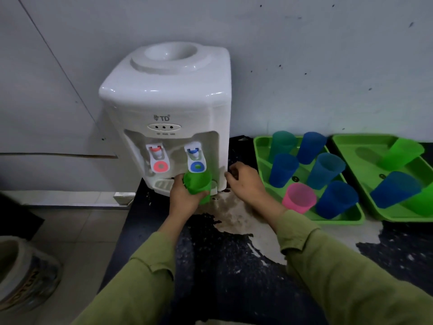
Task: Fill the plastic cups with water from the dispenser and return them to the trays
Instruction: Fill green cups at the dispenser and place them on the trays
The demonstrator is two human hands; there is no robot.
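A white water dispenser (165, 109) stands on the dark counter, with a red tap (157, 160) on the left and a blue tap (196, 160) on the right. My left hand (184, 195) grips a green cup (198, 184) directly under the blue tap, its rim against the blue lever. My right hand (246, 181) hovers just right of the dispenser's base, fingers loosely curled, holding nothing. The nearer green tray (262, 146) holds several blue and teal cups and one pink cup (298, 198). The far green tray (365, 160) holds a green cup (401, 152) and a blue cup (396, 188).
A pale wet patch (236, 214) spreads over the dark speckled counter (234, 266) in front of the dispenser. A large water bottle (25, 273) lies on the tiled floor at lower left. The wall rises directly behind the dispenser and trays.
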